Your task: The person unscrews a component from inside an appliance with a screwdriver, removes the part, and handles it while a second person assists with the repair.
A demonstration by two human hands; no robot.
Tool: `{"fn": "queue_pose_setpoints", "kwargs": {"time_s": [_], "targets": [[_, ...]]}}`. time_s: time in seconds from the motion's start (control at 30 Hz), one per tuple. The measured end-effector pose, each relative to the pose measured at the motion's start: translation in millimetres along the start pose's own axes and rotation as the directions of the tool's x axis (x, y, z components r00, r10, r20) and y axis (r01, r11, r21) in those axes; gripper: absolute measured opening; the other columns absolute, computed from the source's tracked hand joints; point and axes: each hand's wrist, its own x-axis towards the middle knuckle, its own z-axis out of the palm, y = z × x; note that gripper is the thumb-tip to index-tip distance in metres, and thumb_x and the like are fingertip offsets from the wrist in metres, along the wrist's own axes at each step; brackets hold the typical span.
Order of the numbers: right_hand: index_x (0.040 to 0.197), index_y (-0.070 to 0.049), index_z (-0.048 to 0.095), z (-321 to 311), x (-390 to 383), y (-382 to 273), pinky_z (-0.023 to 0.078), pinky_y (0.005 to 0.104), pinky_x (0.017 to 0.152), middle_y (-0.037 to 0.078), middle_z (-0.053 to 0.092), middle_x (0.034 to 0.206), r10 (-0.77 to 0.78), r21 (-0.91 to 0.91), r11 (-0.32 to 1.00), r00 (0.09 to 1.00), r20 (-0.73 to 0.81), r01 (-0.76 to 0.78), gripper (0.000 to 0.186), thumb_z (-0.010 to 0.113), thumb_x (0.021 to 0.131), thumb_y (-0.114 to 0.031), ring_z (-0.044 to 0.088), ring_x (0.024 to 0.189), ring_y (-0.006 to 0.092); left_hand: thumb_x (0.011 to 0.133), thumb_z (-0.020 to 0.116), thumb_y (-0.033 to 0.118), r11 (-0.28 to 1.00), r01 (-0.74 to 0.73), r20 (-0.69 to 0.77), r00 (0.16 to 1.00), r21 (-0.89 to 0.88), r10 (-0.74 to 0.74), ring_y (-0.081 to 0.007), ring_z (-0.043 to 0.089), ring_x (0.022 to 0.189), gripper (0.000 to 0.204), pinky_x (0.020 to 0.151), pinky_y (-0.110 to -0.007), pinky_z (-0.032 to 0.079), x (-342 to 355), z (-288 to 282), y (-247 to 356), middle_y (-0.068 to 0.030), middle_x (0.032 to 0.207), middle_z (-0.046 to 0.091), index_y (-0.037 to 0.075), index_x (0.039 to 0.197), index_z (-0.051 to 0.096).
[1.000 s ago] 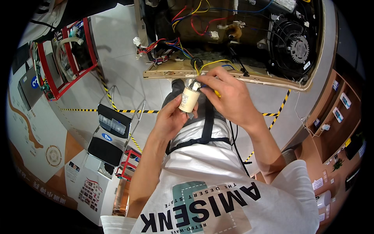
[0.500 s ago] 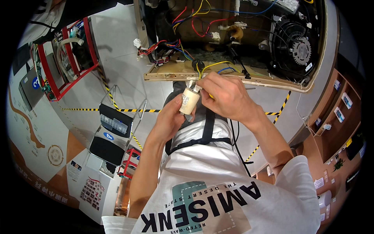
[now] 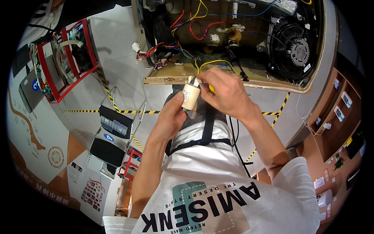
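My left hand [image 3: 173, 115] is closed around a cream cylindrical part [image 3: 190, 96], tilted, with white connectors [image 3: 193, 81] and wires at its upper end. My right hand [image 3: 226, 93] is closed, thumb and index finger pinched at those connectors; a small yellow object [image 3: 211, 89] shows under its fingers, mostly hidden. Just beyond both hands is an open metal appliance housing [image 3: 163, 79] containing yellow, blue and red wires [image 3: 200, 33] and a black round fan unit [image 3: 292, 50] at the right.
A red frame [image 3: 58, 89] with parts stands at the left. Below it is a folding chair [image 3: 105, 152] carrying plastic boxes [image 3: 113, 124]. Yellow-black tape [image 3: 278, 115] marks the floor. Wooden shelves [image 3: 327, 144] line the right, a printed board [image 3: 35, 148] the left.
Over the last second the cylinder has shifted slightly and sits more upright than half a second ago. The fingers of my right hand have moved a little around the connectors.
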Motion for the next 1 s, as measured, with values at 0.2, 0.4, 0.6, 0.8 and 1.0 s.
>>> {"fn": "queue_pose_setpoints", "kwargs": {"time_s": [0.2, 0.4, 0.6, 0.8, 1.0], "targets": [[0.103, 0.002, 0.066, -23, 0, 1, 0.051, 0.0425, 0.077, 0.015, 0.063, 0.094, 0.167, 0.157, 0.966, 0.961, 0.219, -0.204, 0.022, 0.069, 0.086, -0.012, 0.064, 0.087, 0.0342, 0.104, 0.049, 0.031, 0.965, -0.022, -0.154, 0.986, 0.262, 0.064, -0.0176, 0.060, 0.102, 0.047, 0.096, -0.033, 0.045, -4, 13, -8, -0.0078, 0.115, 0.061, 0.001, 0.140, 0.045], [0.103, 0.003, 0.067, -25, -3, -2, 0.050, 0.0429, 0.079, 0.016, 0.064, 0.097, 0.221, 0.211, 0.942, 0.955, 0.197, -0.262, 0.022, 0.068, 0.086, -0.010, 0.063, 0.088, 0.0353, 0.104, 0.049, 0.030, 0.897, -0.055, -0.092, 0.990, 0.438, 0.105, -0.0163, 0.059, 0.109, 0.047, 0.100, -0.032, 0.043, -3, 23, -3, -0.0084, 0.124, 0.059, 0.002, 0.141, 0.045], [0.103, 0.002, 0.066, -21, -8, -4, 0.052, 0.0345, 0.069, 0.012, 0.065, 0.094, 0.189, 0.181, 0.960, 0.971, 0.145, -0.214, 0.019, 0.069, 0.085, -0.002, 0.065, 0.077, 0.0238, 0.100, 0.058, 0.019, 0.897, -0.141, -0.090, 0.977, 0.419, 0.195, -0.0163, 0.059, 0.108, 0.051, 0.094, -0.031, 0.048, 1, 26, -13, -0.0085, 0.123, 0.057, 0.003, 0.144, 0.039], [0.099, 0.001, 0.065, -19, -4, 3, 0.053, 0.0371, 0.069, 0.012, 0.065, 0.093, 0.141, 0.111, 0.981, 0.978, 0.154, -0.159, 0.017, 0.069, 0.083, -0.001, 0.067, 0.079, 0.0272, 0.095, 0.064, 0.011, 0.848, -0.162, -0.137, 0.954, 0.505, 0.265, -0.0147, 0.060, 0.103, 0.058, 0.080, -0.028, 0.052, 3, 36, -6, -0.0086, 0.123, 0.056, 0.005, 0.146, 0.036], [0.094, 0.001, 0.065, -13, -5, 3, 0.054, 0.0327, 0.065, 0.011, 0.065, 0.087, 0.115, 0.100, 0.987, 0.990, 0.079, -0.123, 0.015, 0.070, 0.079, 0.001, 0.067, 0.072, 0.0228, 0.096, 0.063, 0.007, 0.918, -0.146, -0.142, 0.967, 0.370, 0.210, -0.0110, 0.052, 0.108, 0.061, 0.092, -0.025, 0.045, 1, 41, 0, -0.0060, 0.128, 0.051, 0.005, 0.150, 0.034]]}}
